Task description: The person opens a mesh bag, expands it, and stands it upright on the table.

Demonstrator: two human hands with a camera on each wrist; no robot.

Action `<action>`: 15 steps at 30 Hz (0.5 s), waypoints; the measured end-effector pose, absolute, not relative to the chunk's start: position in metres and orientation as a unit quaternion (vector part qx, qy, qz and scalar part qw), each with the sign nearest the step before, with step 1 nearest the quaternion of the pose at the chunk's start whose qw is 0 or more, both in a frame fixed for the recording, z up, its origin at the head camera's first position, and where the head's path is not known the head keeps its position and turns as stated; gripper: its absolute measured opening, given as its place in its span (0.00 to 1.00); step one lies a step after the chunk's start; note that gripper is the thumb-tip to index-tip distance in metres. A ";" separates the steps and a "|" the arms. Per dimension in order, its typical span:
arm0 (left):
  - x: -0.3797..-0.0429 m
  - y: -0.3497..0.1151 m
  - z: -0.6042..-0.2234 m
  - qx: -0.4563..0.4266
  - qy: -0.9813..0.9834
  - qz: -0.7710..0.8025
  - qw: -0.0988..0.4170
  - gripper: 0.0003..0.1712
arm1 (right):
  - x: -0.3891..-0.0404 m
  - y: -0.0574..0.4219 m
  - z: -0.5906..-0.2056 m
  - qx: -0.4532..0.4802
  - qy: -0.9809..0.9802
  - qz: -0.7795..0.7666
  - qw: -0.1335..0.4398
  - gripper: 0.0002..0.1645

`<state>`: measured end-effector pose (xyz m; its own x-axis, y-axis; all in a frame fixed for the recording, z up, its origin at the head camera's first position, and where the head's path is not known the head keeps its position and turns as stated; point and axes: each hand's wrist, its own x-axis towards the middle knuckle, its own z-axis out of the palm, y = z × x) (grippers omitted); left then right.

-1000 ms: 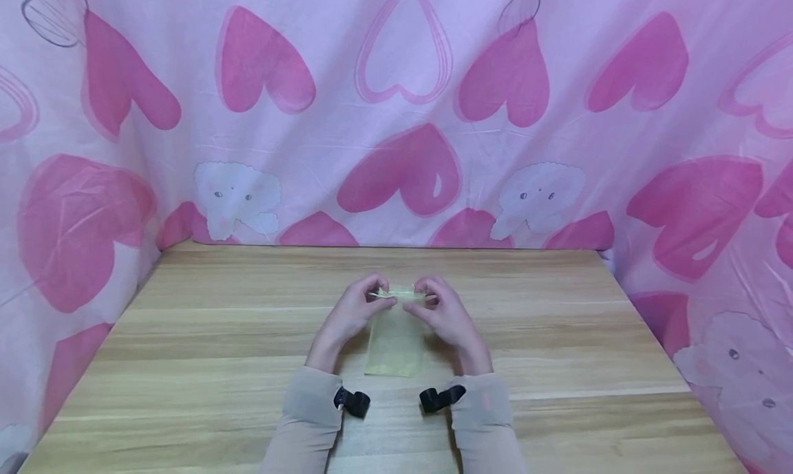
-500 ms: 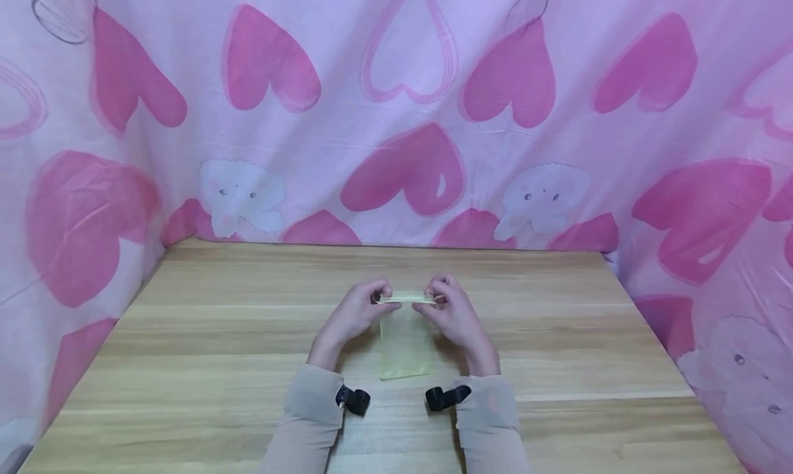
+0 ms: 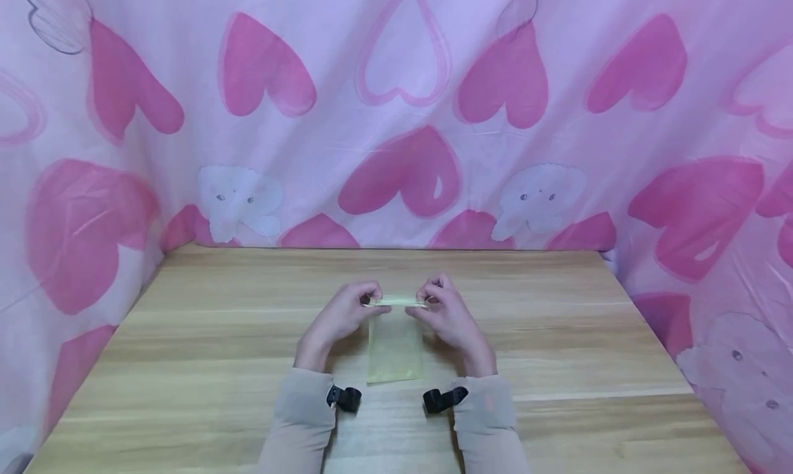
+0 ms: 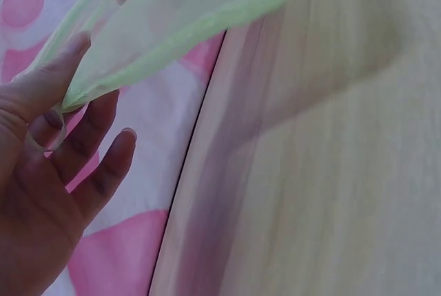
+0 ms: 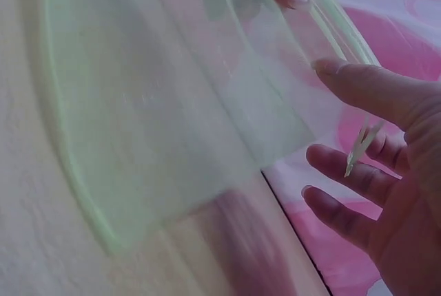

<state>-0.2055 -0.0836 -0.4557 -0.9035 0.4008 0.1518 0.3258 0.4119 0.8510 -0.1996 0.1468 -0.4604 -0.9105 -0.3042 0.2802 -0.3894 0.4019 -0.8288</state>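
Note:
A sheer pale-green organza drawstring bag hangs by its gathered top edge between both hands over the middle of the table. My left hand pinches the left end of that edge between thumb and fingers. At the opposite end, my right hand pinches it the same way. In the left wrist view, the bag's mesh slants away from the thumb, and the other fingers spread loosely below. The right wrist view has the see-through bag body hanging flat, and a short ribbon end sticks out by the fingers.
The wood-grain table stretches out around the hands. Behind it and along both sides hangs a pink curtain printed with hearts. Black wrist-worn devices sit at both sleeve cuffs.
The hands have drawn slightly apart along the bag's top edge. Over the last half second, the bag and hands have shifted a little left, the left hand most.

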 end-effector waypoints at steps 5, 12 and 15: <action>-0.203 -0.079 -0.455 0.204 0.838 0.505 0.038 0.13 | -0.201 0.146 -0.458 0.210 -0.842 0.494 0.051 0.14; -0.203 -0.070 -0.452 0.188 0.827 0.529 0.041 0.09 | -0.200 0.147 -0.455 0.161 -0.845 0.508 0.037 0.11; -0.203 -0.066 -0.452 0.193 0.812 0.549 0.046 0.08 | -0.199 0.148 -0.454 0.150 -0.840 0.521 0.028 0.13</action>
<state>-0.2032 -0.0662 -0.4519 -0.9217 0.3632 0.1367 0.2621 0.3230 0.9094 -0.1991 0.1477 -0.4544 -0.9533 -0.2225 0.2041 -0.2817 0.4122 -0.8665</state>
